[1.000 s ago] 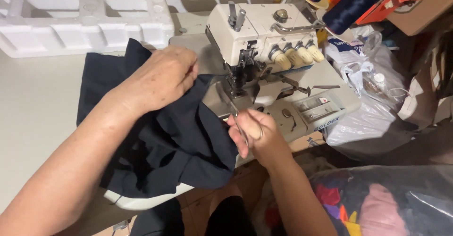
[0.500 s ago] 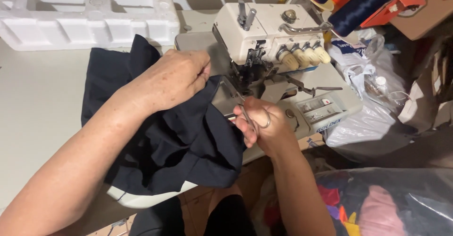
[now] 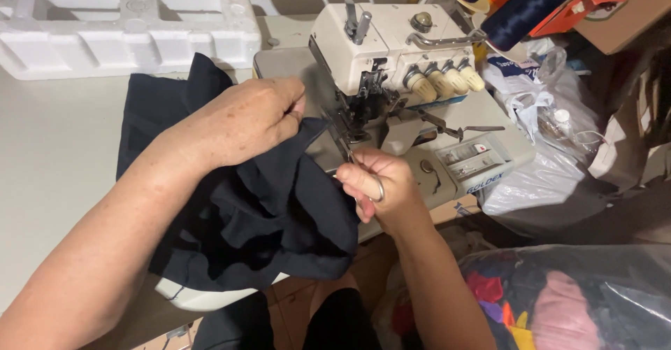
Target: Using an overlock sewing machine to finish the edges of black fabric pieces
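The left hand [image 3: 241,123] is closed in a pinch on the upper edge of a dark navy fabric [image 3: 258,210], fingers curled tight and thumb pressed against them. It holds the cloth raised and taut just in front of the needle area, which appears to keep the seam end lifted where the thread leaves the machine.

The right hand [image 3: 377,189] is wrapped around a small pair of scissors [image 3: 356,172]; a metal finger ring shows at the knuckles and the blades point up toward the presser foot. The fingers are closed on the handles; whether the blades are open or shut cannot be told. The tips sit just beside the pinched cloth edge, between the two hands.

The fabric hangs from the left-hand pinch in loose folds over the front edge of the table [image 3: 49,154], with part of it spread flat toward the rear left.

The cream overlock sewing machine [image 3: 398,56] stands directly behind both hands, its row of tension knobs facing the person. Dark blue thread cones [image 3: 524,7] lie at the upper right, near the machine. A white foam packing tray [image 3: 126,28] lies at the rear left of the table. Clear plastic bags [image 3: 538,154] sit right of the machine, and a further bag of coloured cloth scraps [image 3: 559,301] lies lower right, well apart from the work.
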